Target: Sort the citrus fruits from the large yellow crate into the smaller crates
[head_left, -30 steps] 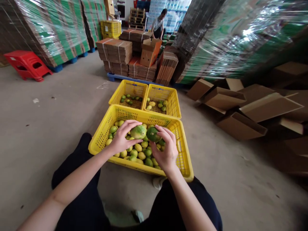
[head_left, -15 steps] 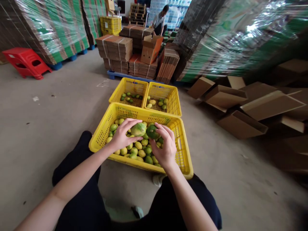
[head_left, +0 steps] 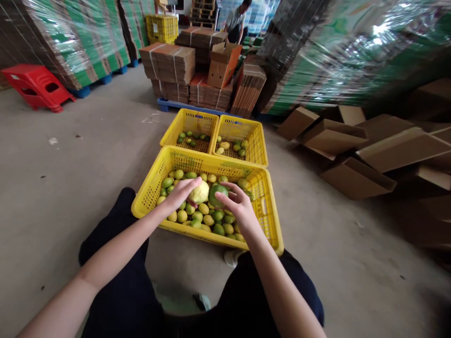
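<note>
A red stool (head_left: 38, 87) stands at the left, before a film-wrapped stack (head_left: 88, 42). Toward the middle, bundled cardboard (head_left: 169, 63) sits behind the left rear crate (head_left: 171, 126) and right rear crate (head_left: 260, 143), both holding a few fruits; a person (head_left: 235, 23) bends beyond. Loose cartons (head_left: 359, 183) lie on the floor at the right. Above the front crate (head_left: 211, 238), the left hand (head_left: 179, 193) holds a pale yellow-green fruit (head_left: 199, 192) between thumb and fingers; its outline is nearly round, so where its long axis points cannot be told. Just to its right, the right hand (head_left: 239, 204) curls thumb and fingers around a dark green fruit (head_left: 218, 196), also roundish, its long axis unclear. Hands and held fruits hide some loose fruits (head_left: 207, 219) beneath.
</note>
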The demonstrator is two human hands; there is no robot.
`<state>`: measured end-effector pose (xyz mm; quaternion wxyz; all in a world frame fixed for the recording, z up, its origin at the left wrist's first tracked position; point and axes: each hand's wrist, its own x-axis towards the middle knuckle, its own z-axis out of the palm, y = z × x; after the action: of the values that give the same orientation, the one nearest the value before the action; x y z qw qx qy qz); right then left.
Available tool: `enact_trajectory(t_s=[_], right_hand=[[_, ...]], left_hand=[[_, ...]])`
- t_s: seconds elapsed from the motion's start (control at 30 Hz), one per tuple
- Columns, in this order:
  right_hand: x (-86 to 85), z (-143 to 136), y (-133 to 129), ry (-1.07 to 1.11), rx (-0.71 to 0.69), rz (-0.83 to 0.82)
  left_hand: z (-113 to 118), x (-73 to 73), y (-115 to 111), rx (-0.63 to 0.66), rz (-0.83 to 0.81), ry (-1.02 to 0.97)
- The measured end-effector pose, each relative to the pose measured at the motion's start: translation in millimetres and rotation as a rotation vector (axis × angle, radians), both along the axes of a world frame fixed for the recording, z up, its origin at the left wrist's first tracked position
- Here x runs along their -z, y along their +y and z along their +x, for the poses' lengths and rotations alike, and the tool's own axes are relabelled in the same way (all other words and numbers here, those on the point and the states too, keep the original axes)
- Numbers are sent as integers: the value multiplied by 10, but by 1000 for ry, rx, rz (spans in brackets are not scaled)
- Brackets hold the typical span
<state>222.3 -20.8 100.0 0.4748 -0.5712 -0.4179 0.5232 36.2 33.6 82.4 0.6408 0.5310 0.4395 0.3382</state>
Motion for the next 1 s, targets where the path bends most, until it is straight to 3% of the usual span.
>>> enact_trajectory(t_s=[0.1,0.57,0.73,1.0], right_hand=[[-12,-6,25,99,-8,-81],[93,-94,74,207,-115,-269],[95,-90,56,200,-143,-278],[98,-105,53,169,-140,-311]], left_hand=[[23,-1,9,29,-144,-34],[43,43,30,-44,-155,-29],[38,35,29,-39,-257,36],[1,66,53,86,-370,119]])
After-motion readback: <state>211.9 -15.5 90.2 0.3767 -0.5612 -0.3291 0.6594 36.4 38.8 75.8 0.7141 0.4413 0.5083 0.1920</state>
